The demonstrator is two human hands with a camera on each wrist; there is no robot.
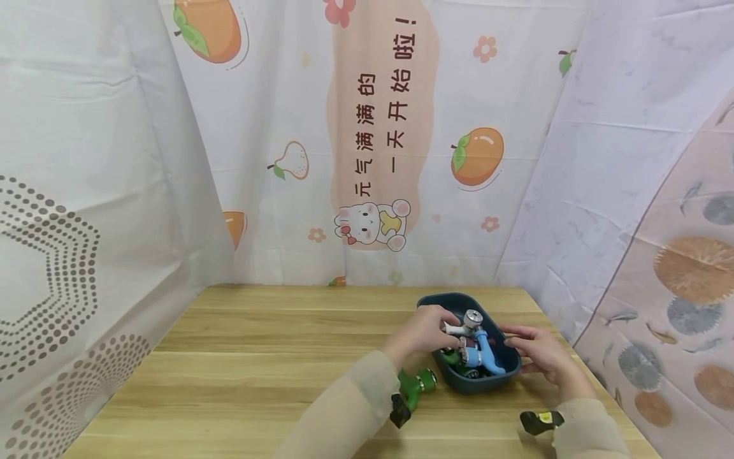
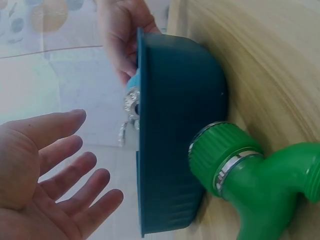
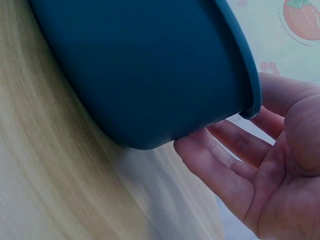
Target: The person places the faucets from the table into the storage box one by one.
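Note:
A dark teal plastic basin [image 1: 487, 385] stands on the table, holding a blue tap [image 1: 487, 358], a white tap [image 1: 457, 330] with a round silvery end, and some green pieces partly hidden beneath them. Over the basin's left side is my left hand [image 1: 423, 330], close to the white tap in the head view. The left wrist view shows its fingers spread and loosely bent, with nothing in them. My right hand [image 1: 541, 352] holds the basin's right side. In the right wrist view its thumb goes behind the rim and fingertips [image 3: 187, 150] touch the outer wall.
A green tap [image 1: 411, 386] with a black handle lies on the table left of the basin, by my left sleeve. Beside my right sleeve is a black piece [image 1: 538, 421] with a yellow label. Printed curtains [image 1: 287, 223] hang behind the wooden table [image 1: 258, 357] and along both sides.

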